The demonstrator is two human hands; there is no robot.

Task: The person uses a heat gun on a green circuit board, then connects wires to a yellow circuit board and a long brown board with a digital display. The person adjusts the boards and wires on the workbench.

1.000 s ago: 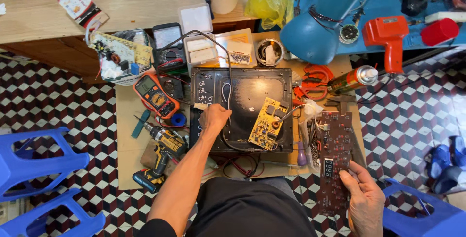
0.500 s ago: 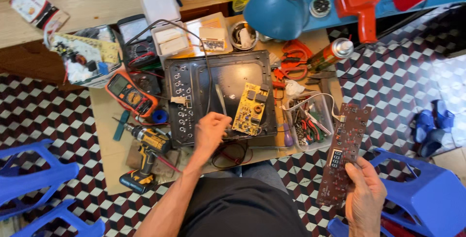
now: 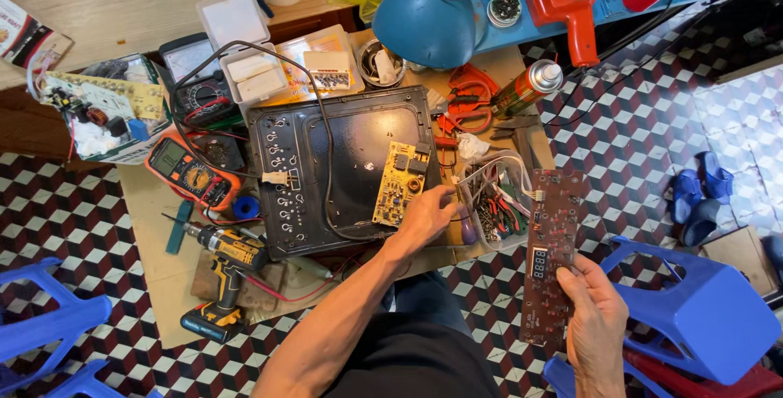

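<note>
Checkered floor, perhaps three circuit boards

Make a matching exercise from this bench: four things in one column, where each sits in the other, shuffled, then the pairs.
Things:
1. long brown circuit board
2. yellow circuit board
3. cordless drill
4. spray can

Places:
A. lying on the black metal tray
B. held in the right hand
C. beside the red scissors
D. on the cardboard, left of the tray

Pairs: 1-B, 2-A, 3-D, 4-C
</note>
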